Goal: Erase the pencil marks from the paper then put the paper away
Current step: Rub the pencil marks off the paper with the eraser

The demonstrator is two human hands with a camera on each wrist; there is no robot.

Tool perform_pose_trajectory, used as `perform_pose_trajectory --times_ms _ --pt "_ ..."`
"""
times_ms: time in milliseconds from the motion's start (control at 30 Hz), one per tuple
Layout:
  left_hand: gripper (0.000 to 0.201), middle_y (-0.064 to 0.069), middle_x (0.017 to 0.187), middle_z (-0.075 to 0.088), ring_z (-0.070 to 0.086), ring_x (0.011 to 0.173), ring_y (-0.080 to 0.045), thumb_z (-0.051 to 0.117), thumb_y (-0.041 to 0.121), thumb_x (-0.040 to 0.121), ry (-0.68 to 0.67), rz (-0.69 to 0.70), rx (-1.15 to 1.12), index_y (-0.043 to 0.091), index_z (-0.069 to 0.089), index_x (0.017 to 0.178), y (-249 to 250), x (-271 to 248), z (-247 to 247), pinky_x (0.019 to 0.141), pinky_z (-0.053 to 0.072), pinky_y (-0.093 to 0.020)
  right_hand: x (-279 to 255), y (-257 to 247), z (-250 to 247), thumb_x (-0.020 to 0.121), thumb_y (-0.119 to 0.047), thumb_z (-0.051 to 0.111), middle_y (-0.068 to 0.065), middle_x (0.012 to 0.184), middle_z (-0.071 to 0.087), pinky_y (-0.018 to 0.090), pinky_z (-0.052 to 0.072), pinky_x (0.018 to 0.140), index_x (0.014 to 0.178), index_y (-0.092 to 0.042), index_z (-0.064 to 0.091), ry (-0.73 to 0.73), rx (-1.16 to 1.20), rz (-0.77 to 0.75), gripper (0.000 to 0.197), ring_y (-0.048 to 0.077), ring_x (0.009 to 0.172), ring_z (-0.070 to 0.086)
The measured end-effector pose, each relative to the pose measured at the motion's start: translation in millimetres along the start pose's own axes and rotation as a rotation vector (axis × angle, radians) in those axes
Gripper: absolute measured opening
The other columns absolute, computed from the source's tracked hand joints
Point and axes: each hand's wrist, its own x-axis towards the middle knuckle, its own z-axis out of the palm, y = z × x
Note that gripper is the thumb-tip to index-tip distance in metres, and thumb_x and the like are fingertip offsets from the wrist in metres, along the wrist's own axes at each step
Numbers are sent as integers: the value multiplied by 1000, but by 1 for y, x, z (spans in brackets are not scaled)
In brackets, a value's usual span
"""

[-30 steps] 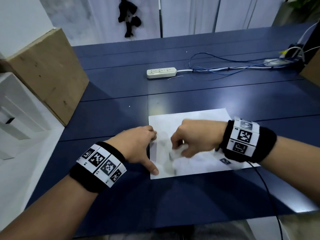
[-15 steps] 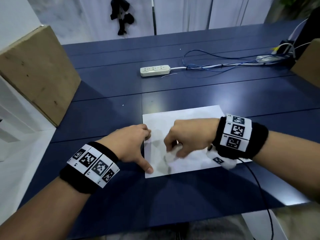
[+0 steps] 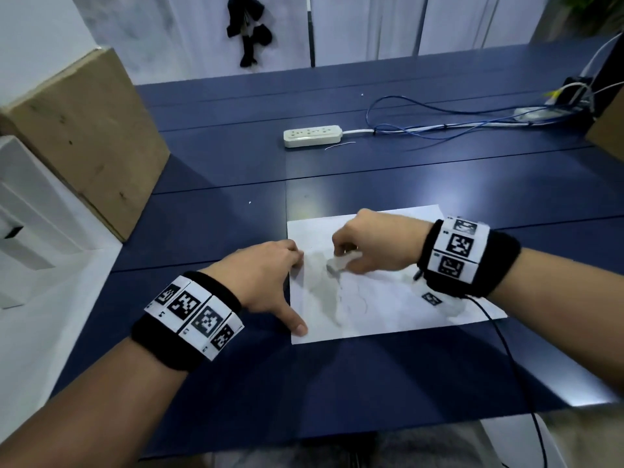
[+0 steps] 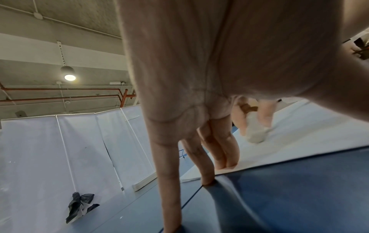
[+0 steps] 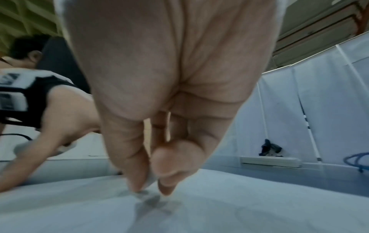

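Note:
A white sheet of paper [image 3: 388, 309] with faint pencil lines lies on the dark blue table [image 3: 439, 184], near its front edge. My right hand [image 3: 341, 256] pinches a small white eraser [image 3: 337, 263] and holds its tip down on the paper [image 5: 239, 205]. From the left wrist view the eraser [image 4: 255, 134] shows between the right hand's fingers. My left hand [image 3: 297, 292] lies at the sheet's left edge with straight fingers [image 4: 225, 151] pressing on the paper [image 4: 299, 129]; its thumb rests on the near left corner.
A white power strip [image 3: 312, 136] with blue and white cables [image 3: 439, 130] lies further back on the table. A cardboard box [image 3: 84, 140] stands at the left, with white shelving beside it. White screens close the far side.
My right hand with the eraser has shifted a little up the sheet, away from me, uncovering pencil lines below it. The left hand keeps its place on the paper's left edge.

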Motion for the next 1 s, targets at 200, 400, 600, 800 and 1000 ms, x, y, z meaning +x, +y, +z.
perform_pose_trajectory --times_ms 200,400,600,800,1000 --pt "115 17 124 46 53 114 -12 79 83 38 -13 -8 8 21 53 131 2 -1 -1 93 52 -41 -20 -12 7 77 -24 72 -12 79 62 21 47 67 100 -22 70 -133 61 -156 23 8 69 51" --pt "114 17 123 47 53 113 -13 78 83 37 -2 0 4 21 54 130 0 0 0 93 52 -41 -8 -6 4 79 -26 72 -6 92 71 26 50 77 105 -23 71 -120 51 -114 26 12 80 58" --pt "112 18 123 46 53 113 -13 79 82 39 -14 -13 5 21 54 129 1 -1 -1 92 52 -41 -15 0 6 78 -24 72 -13 79 63 17 45 67 99 -22 70 -96 82 -120 21 -1 68 54" --pt "109 17 121 46 53 112 -12 79 82 39 -18 -8 7 21 55 127 1 0 -1 93 52 -41 -14 -3 3 79 -27 72 -10 85 68 28 53 72 103 -24 71 -155 85 -83 24 11 76 62" --pt "110 17 121 47 54 111 -13 77 84 35 -13 -6 -3 22 56 124 -1 1 0 91 53 -41 -16 -2 3 81 -21 63 -13 64 47 26 38 60 93 -20 64 6 -44 -90 11 17 68 46"
